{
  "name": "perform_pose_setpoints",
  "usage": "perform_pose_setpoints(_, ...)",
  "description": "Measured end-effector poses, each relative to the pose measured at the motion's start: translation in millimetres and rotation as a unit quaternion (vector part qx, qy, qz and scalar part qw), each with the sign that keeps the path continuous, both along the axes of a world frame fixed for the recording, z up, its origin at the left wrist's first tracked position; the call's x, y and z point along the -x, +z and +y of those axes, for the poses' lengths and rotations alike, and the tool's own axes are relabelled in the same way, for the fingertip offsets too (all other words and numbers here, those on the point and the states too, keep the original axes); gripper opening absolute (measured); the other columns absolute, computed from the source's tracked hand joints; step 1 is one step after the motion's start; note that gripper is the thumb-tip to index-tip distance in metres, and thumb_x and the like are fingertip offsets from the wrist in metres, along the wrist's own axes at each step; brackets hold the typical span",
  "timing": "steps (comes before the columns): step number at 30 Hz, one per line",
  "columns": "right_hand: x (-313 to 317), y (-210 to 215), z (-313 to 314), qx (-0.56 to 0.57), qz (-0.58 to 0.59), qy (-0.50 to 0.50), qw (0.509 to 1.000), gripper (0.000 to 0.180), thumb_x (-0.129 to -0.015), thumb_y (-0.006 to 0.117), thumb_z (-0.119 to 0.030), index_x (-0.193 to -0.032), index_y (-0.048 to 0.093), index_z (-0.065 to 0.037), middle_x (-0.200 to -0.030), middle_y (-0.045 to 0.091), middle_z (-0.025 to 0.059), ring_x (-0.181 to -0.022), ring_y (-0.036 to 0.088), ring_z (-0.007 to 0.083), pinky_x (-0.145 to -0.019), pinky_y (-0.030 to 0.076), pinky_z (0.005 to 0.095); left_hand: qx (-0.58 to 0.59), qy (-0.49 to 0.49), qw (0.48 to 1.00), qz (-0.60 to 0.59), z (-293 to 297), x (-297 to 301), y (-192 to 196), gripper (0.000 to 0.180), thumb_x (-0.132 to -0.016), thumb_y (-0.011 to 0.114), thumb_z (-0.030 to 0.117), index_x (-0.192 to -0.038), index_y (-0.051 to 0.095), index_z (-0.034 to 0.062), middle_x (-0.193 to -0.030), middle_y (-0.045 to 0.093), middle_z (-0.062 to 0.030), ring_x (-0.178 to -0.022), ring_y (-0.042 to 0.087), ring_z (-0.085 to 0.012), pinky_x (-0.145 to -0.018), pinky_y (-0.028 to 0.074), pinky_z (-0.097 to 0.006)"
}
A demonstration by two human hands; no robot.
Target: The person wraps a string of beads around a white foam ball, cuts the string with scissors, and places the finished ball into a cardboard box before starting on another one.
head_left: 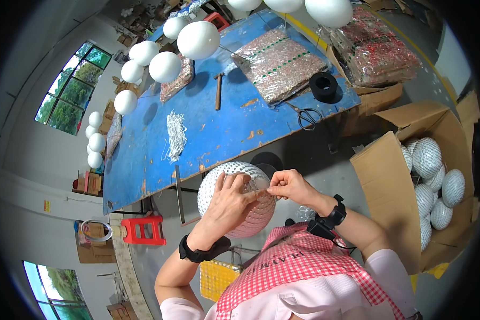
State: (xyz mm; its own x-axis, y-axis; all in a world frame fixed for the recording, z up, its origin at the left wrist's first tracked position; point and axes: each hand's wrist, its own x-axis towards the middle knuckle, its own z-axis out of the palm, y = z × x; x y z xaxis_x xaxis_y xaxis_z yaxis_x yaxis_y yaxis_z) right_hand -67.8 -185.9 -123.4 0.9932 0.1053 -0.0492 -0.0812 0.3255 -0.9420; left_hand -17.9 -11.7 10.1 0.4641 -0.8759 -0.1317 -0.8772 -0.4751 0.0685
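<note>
A large round ball (pixel 210 189), white and covered with rows of small shiny studs, is in front of my body below the table edge. My left hand (pixel 230 202) lies over its upper side with the fingers spread and bent on the surface, one digit reaching toward my right hand. At the ball's right side my right hand (pixel 294 186) is closed in a pinch, thumb and forefinger together. Whatever is between those fingertips is too small to make out. Part of the ball is hidden under my left hand.
The worn blue table (pixel 218 141) holds white string (pixel 176 136), a hammer (pixel 218 92), scissors (pixel 308 118), black tape (pixel 324 86) and a plastic-wrapped bundle (pixel 280 64). White balls (pixel 198 40) hang above. Right stands a carton (pixel 384 186) of studded balls (pixel 427 157); left, a red stool (pixel 144 230).
</note>
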Motion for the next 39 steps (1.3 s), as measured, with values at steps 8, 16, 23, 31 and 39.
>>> perform_pose_setpoints(8,-2.2,-9.0,6.9,-0.054,0.025,0.018,0.998,0.014,-0.082,0.067,-0.008,-0.075,0.056,-0.003,-0.063,0.053,-0.0024,-0.053,0.046,0.0025,-0.045,0.032,0.0193,-0.002,0.018,1.000,0.016,2.3,-1.9,-8.2,0.043,-0.080,0.066,0.027,-0.120,0.055,0.0185,-0.131,0.046,-0.0124,-0.127,0.037,-0.0328,-0.106,0.021,-0.054)
perform_pose_setpoints(16,0.6,-17.8,5.9,-0.035,-0.003,-0.006,0.999,0.013,-0.081,0.067,-0.007,-0.076,0.056,-0.002,-0.065,0.055,-0.0031,-0.059,0.049,0.0037,-0.050,0.037,0.0197,0.033,0.007,0.999,0.025,-2.1,3.7,2.8,0.032,-0.073,0.071,0.019,-0.105,0.066,0.0182,-0.124,0.049,-0.0151,-0.122,0.041,-0.0322,-0.104,0.029,-0.049)
perform_pose_setpoints(23,4.0,-13.6,7.5,0.085,-0.075,-0.042,0.993,0.013,-0.079,0.068,-0.011,-0.078,0.059,-0.001,-0.066,0.059,0.0019,-0.060,0.053,0.0075,-0.055,0.043,0.0253,0.008,-0.045,0.998,0.046,3.6,-1.8,0.1,0.042,-0.074,0.056,-0.002,-0.111,0.065,0.0165,-0.114,0.055,-0.0094,-0.114,0.047,-0.0264,-0.104,0.029,-0.047)
perform_pose_setpoints(31,18.0,-0.3,4.8,0.166,-0.010,-0.057,0.984,0.019,-0.079,0.066,-0.019,-0.079,0.059,-0.001,-0.056,0.055,0.0024,-0.052,0.050,0.0099,-0.049,0.039,0.0284,-0.033,-0.040,0.999,0.000,2.3,7.2,-7.0,0.047,-0.074,0.056,-0.002,-0.116,0.061,0.0171,-0.121,0.050,-0.0090,-0.121,0.042,-0.0276,-0.108,0.025,-0.049)
perform_pose_setpoints(39,22.1,1.6,10.4,0.308,-0.166,-0.160,0.923,0.011,-0.076,0.063,-0.015,-0.084,0.061,-0.007,-0.061,0.060,0.0089,-0.057,0.061,0.0248,-0.051,0.045,0.0343,-0.026,-0.035,0.999,-0.030,3.0,10.8,-13.2,0.042,-0.080,0.059,0.007,-0.122,0.053,0.0132,-0.121,0.050,-0.0077,-0.122,0.041,-0.0276,-0.107,0.025,-0.049)
